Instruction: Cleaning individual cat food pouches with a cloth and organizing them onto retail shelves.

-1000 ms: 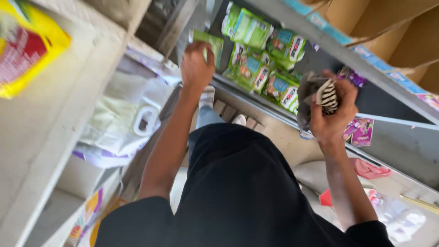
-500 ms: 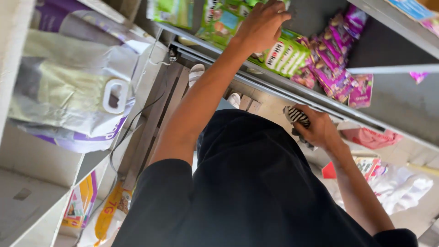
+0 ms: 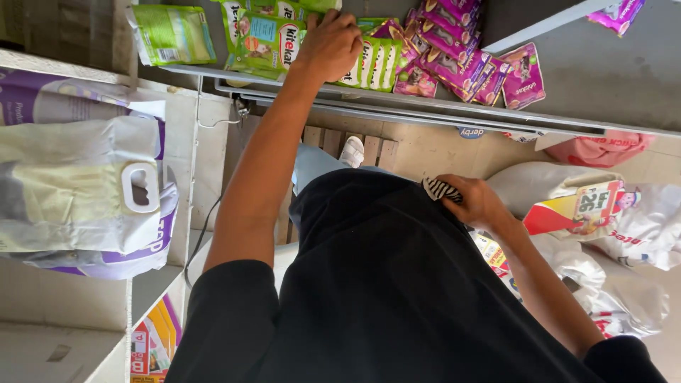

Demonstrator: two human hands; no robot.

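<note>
Left hand up on grey shelf, fingers pressed closed over green pouches, purple pouches just beside. Right hand low at hip, fist closed around striped cloth. Big white handled bag on left shelving.

The person wears a plain black short-sleeved T-shirt, loose in the body, with sleeves that end above the elbows, so both forearms are bare. Below the shirt's hem shows a strip of light blue-grey trousers, and beyond that one white shoe with a ribbed sole edge. The left hand and the right hand are bare, and no watch or ring shows.
</note>
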